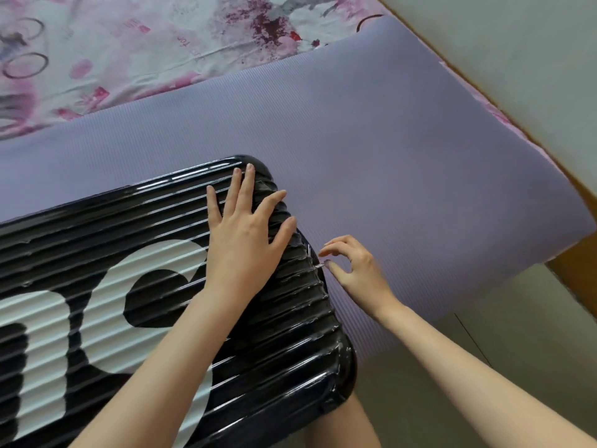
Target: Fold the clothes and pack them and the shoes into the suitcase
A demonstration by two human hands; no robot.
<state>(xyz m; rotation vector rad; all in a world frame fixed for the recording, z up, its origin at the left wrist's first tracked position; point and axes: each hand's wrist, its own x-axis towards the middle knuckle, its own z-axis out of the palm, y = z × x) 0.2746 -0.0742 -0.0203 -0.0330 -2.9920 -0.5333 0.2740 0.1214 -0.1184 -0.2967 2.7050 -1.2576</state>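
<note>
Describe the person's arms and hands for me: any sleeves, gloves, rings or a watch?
The left forearm and right forearm are bare up to the frame edge, with no sleeves in view. The left hand and right hand wear no gloves, and I see no rings, watch or bracelet. The left hand's nails look short and plain.

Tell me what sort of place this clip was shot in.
Likely a bedroom at home: a floral bed sheet, a purple ribbed mat spread over it, and a black suitcase lying closed on the mat.

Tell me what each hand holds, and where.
The right hand pinches the zipper pull between thumb and finger; the left hand holds nothing, lying flat on the suitcase.
</note>
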